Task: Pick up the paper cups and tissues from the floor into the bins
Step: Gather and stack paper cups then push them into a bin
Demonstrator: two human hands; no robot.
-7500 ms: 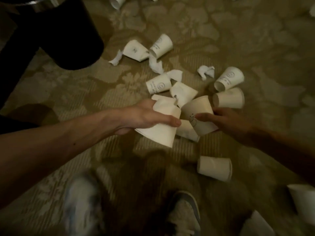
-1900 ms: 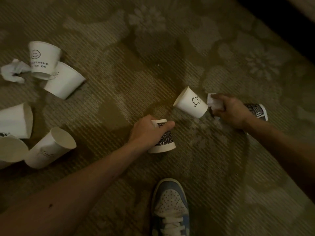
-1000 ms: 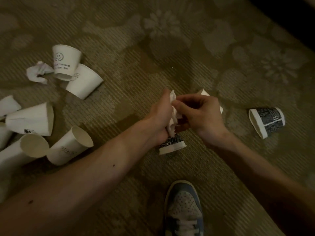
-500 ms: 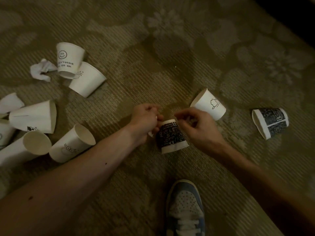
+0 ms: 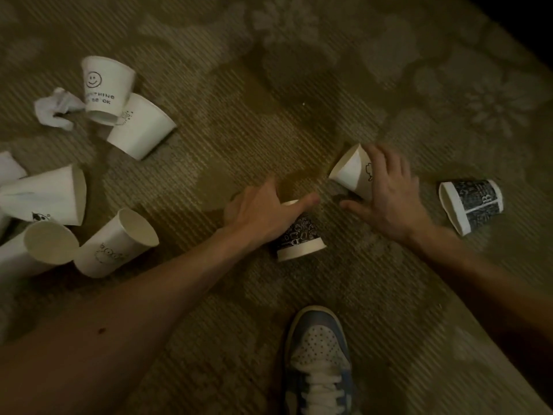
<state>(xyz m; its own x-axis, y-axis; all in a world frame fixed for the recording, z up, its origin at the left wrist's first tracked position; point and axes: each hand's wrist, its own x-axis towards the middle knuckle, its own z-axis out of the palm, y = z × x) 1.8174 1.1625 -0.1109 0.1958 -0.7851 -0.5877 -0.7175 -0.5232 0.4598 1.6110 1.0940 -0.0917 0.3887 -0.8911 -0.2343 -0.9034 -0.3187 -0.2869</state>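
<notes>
A black patterned paper cup [image 5: 299, 238] stands upside down on the carpet, and my left hand [image 5: 263, 214] grips it with the thumb across its base. My right hand [image 5: 386, 193] lies with spread fingers over a tipped white cup [image 5: 350, 172] with a small drawing; the thumb reaches under it. A second black patterned cup [image 5: 471, 205] lies on its side to the right. At the left are a smiley-face cup [image 5: 107, 85], a plain white cup [image 5: 140, 127], a crumpled tissue [image 5: 55, 110] and several more white cups [image 5: 116, 244]. No bin is in view.
My blue and white shoe [image 5: 317, 360] stands just below the held cup. The floor is patterned olive carpet [image 5: 269, 100]. A dark area [image 5: 526, 22] fills the top right corner.
My right hand left the black cup and moved right onto the white cup with the drawing. My left hand kept hold of the black cup. The tissue seen one second ago is out of sight.
</notes>
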